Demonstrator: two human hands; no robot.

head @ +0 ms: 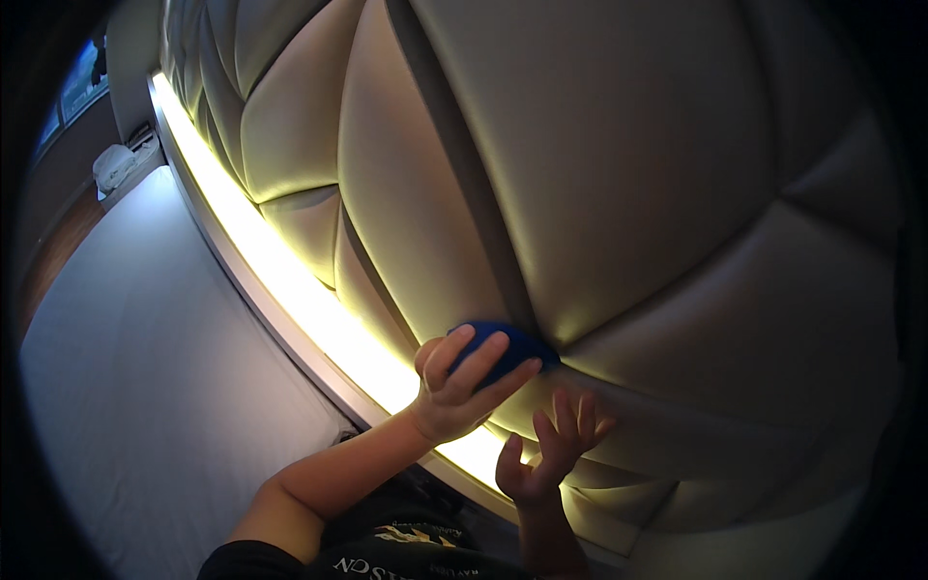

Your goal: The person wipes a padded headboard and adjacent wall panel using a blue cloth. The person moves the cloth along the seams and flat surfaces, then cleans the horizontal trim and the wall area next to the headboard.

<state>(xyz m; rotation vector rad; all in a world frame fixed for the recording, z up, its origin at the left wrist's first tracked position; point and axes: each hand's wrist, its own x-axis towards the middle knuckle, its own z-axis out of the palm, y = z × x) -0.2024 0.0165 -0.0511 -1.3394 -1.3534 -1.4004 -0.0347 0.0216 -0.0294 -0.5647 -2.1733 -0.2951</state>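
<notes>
My left hand (453, 388) is spread over a blue cloth (507, 351), its fingers pressing it against the tufted, padded wall panel (428, 210). The cloth lies by a dark strip, close to where several seams meet. Part of it is hidden under the fingers. Lower and to the right, my right hand (551, 453) is raised before the panel with fingers apart and nothing in it. Whether its fingertips touch the padding, I cannot tell.
A bright light strip (290, 283) in a ledge (239, 254) runs along the panel's foot. Left of it lies a bed with a pale sheet (167, 348). Beyond stand a white bundle (116, 167) on a small surface and a window (83, 80).
</notes>
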